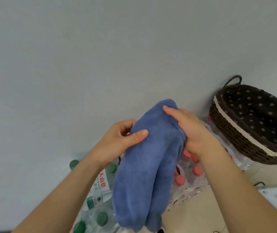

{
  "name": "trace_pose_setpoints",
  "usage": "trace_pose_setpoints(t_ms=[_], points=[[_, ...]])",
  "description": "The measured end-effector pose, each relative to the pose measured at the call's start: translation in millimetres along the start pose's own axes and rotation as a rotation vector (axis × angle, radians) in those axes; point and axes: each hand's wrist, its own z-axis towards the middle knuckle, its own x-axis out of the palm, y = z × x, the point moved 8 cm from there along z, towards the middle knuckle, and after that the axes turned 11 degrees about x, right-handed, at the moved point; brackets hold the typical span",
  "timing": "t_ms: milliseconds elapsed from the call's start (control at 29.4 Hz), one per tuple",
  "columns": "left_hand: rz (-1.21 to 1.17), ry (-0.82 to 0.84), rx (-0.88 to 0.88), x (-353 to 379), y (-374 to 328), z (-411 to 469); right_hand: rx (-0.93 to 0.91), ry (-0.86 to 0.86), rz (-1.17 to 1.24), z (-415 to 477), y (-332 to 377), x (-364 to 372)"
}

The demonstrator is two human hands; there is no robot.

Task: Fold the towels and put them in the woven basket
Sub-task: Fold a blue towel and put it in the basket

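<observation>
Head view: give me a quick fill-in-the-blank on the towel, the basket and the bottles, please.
1. The left hand and right hand both grip the ____ towel.
2. The woven basket stands to the towel's ____.
3. The bottle caps below the left forearm are ____.
Missing words: blue; right; green.

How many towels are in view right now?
1. The blue towel is gripped by the left hand and right hand, held up left of the woven basket. None shows inside the basket, though its right part is out of frame.
</observation>
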Motion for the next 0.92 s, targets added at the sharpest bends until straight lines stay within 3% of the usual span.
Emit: trace_pose_setpoints(t_ms=[68, 238, 340, 408, 544, 714, 816, 918], points=[[-0.016, -0.015, -0.001, 13, -4, 25, -0.026, 0.049, -0.058, 7, 7, -14], [0.246, 0.053, -0.042, 48, 1, 65, -0.075, 0.105, -0.073, 23, -2, -33], [0.198, -0.09, 0.034, 30, -13, 59, 0.07, 0.372, -0.187, 13, -51, -24], [0.168, -0.181, 0.088, 7, -28, 48, 0.165, 0.425, -0.314, 4, -83, -22], [-0.005, -0.308, 0.134, -42, -45, 8, 0.234, 0.383, -0.391, -4, -109, -33], [-0.176, -0.631, 0.203, -114, -64, -48, 0.336, 0.412, -0.503, -28, -110, -50], [-0.21, -0.796, 0.18, -159, -55, -84, 0.295, 0.247, -0.596, -33, -86, -66], [-0.137, -0.838, 0.11, -186, -33, -112, 0.172, 0.155, -0.781, -41, -39, -52]])
